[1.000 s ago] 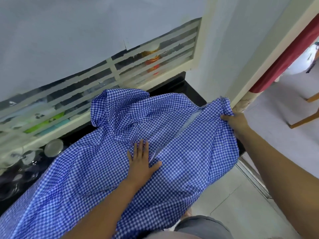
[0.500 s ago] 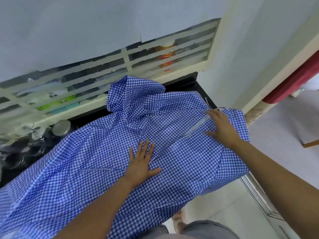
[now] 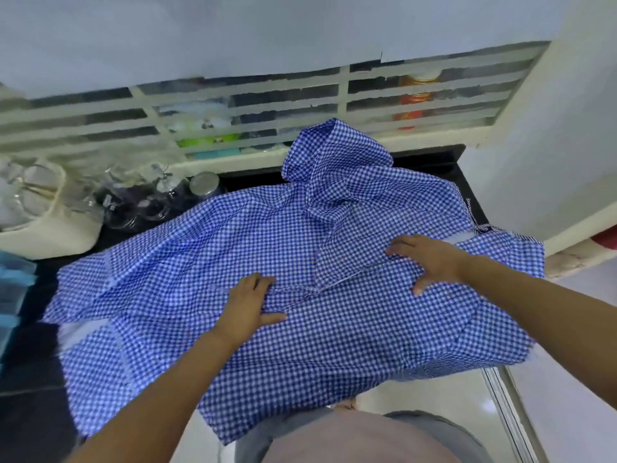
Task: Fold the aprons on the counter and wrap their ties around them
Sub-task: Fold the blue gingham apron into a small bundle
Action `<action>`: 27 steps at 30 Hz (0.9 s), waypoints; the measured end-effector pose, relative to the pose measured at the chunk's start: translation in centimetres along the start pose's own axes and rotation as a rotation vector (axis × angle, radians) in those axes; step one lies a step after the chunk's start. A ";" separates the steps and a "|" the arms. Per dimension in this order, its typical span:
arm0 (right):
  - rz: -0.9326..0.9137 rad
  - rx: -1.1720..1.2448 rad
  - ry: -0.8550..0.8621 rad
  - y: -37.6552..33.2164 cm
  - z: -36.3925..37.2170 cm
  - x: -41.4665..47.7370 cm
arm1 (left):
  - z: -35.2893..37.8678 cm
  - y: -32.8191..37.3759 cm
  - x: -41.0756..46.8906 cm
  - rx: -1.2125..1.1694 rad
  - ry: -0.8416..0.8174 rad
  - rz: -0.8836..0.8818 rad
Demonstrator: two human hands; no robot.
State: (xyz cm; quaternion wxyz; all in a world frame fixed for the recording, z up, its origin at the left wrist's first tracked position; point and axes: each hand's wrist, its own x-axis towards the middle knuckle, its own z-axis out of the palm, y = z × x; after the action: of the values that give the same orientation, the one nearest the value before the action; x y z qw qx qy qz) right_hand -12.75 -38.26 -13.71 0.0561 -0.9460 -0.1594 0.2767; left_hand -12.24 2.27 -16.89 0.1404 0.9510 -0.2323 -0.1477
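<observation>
A blue and white checked apron lies spread over the black counter, its near edge hanging over the front. A rumpled part of it stands up at the back near the grille. My left hand presses flat on the cloth near the middle, fingers straight. My right hand lies flat on a folded-over flap to the right, fingers spread. A pale tie or hem strip shows by the right wrist.
A slatted white grille runs along the wall behind the counter. Glass jars and a cream tub stand at the back left, blue containers at the far left. Pale floor lies to the right and below.
My right hand let go of the apron's right corner and slid left over the cloth, now flat on it. The view swung left. My left hand stays pressed near the middle.
</observation>
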 end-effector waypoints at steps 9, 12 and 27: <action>-0.051 0.029 0.088 -0.2 -0.5 0.8 | -1.1 -0.2 -1.0 -0.093 -0.003 -0.036; -0.040 -0.003 0.087 0.0 -0.4 0.6 | -1.8 -1.2 -0.9 -0.006 -0.023 -0.008; 0.023 -0.025 0.019 0.1 -0.3 0.5 | -0.7 -0.6 -1.2 -0.056 -0.025 -0.004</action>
State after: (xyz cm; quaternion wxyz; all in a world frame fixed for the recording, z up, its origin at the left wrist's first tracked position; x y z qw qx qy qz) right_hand -12.15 -38.16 -13.72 0.0425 -0.9509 -0.1513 0.2666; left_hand -12.80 3.50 -16.19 0.1634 0.9453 -0.2278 -0.1664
